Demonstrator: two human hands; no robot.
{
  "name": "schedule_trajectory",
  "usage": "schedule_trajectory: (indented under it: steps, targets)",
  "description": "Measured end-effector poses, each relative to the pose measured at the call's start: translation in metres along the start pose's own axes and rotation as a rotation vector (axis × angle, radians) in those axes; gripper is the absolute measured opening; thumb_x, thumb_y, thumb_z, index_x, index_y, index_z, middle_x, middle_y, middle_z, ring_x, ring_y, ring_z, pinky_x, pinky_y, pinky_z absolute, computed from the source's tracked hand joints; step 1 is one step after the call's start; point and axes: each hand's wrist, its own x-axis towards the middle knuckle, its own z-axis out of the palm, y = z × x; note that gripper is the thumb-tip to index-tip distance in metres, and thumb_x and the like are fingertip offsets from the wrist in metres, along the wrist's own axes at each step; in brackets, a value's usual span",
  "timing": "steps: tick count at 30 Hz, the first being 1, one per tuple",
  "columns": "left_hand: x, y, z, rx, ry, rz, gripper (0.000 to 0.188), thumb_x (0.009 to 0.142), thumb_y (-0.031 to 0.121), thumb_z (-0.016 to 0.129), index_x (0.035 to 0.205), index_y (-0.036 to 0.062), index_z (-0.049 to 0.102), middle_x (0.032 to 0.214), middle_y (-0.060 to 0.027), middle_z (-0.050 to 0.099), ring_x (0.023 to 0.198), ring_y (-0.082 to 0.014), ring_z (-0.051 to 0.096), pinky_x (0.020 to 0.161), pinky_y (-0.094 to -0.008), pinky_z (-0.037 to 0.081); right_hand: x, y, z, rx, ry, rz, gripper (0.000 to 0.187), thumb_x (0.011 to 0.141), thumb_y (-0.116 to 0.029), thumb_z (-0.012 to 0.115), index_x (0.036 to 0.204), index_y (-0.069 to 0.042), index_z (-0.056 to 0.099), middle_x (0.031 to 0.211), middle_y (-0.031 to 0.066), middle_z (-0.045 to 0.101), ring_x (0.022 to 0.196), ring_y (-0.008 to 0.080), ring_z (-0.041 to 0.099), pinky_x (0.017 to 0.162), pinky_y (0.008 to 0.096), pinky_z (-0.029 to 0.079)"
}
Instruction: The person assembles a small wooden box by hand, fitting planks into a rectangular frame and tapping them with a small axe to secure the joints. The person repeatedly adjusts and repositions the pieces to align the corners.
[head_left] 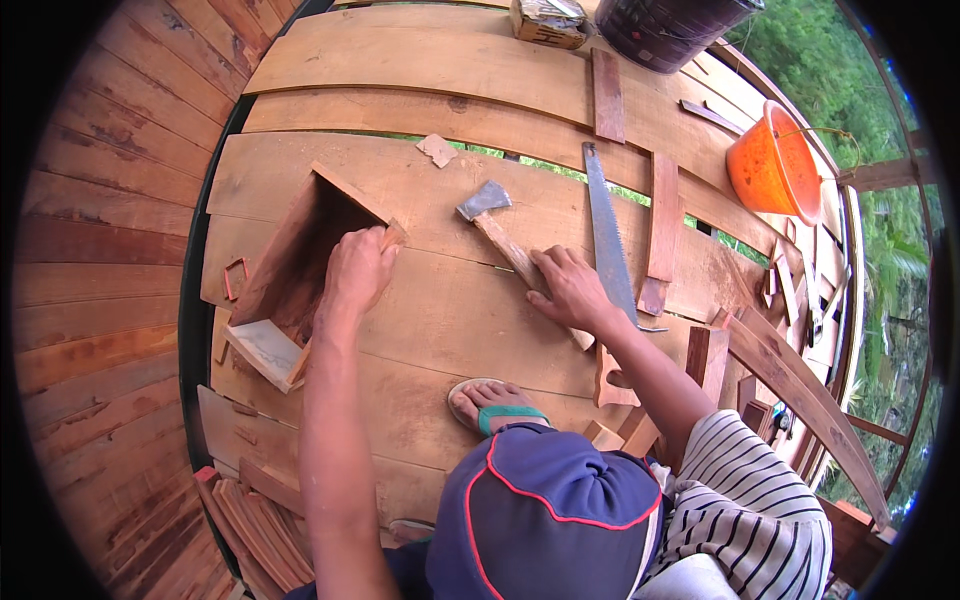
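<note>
Right hand [572, 290] grips one hatchet [506, 243]; left of it, left hand [358, 268] grips one wooden box [285, 250]; right, one saw [608, 232].

The hatchet [507, 242] is coloured grey and brown. The navy cap [548, 512] is piped red — the white sleeve [745, 472] is striped black.

metal hatchet head [486, 199], matt wooden handle [508, 247]
</note>
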Motion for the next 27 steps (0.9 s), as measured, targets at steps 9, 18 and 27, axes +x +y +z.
schedule_trajectory:
  steps: [9, 18, 27]
  targets:
    - [-0.002, -0.001, 0.003, -0.047, 0.031, 0.018, 0.019, 0.091, 0.016, 0.069, 0.094, -0.0031, 0.067, 0.093, -0.0287, 0.069, 0.091, -0.0453, 0.068, 0.081, -0.0526, 0.055, 0.056, -0.018, -0.075, 0.057, -0.054, -0.117, 0.040, 0.083, -0.013, 0.067, 0.113, 0.001, 0.046, 0.110, 0.0276, 0.060, 0.095, 0.0452, 0.065, 0.081, 0.0535, 0.052]
    - [-0.003, -0.011, 0.013, -0.086, 0.109, 0.052, 0.023, 0.090, 0.022, 0.066, 0.090, -0.0008, 0.065, 0.090, -0.0262, 0.068, 0.093, -0.0448, 0.065, 0.084, -0.0541, 0.052, 0.134, -0.160, -0.192, -0.681, -0.047, -0.663, 0.052, 0.106, -0.017, 0.046, 0.150, -0.045, 0.043, 0.071, 0.0059, 0.067, 0.062, 0.0237, 0.070, 0.047, 0.0377, 0.054]
    - [0.000, -0.017, 0.021, -0.033, 0.085, 0.058, 0.022, 0.093, 0.023, 0.064, 0.097, 0.0016, 0.066, 0.096, -0.0235, 0.071, 0.100, -0.0406, 0.066, 0.088, -0.0516, 0.052, 0.139, -0.163, -0.198, -0.880, -0.210, -0.670, 0.058, 0.103, -0.014, 0.051, 0.152, -0.044, 0.042, 0.076, 0.0062, 0.065, 0.056, 0.0223, 0.066, 0.045, 0.0358, 0.052]
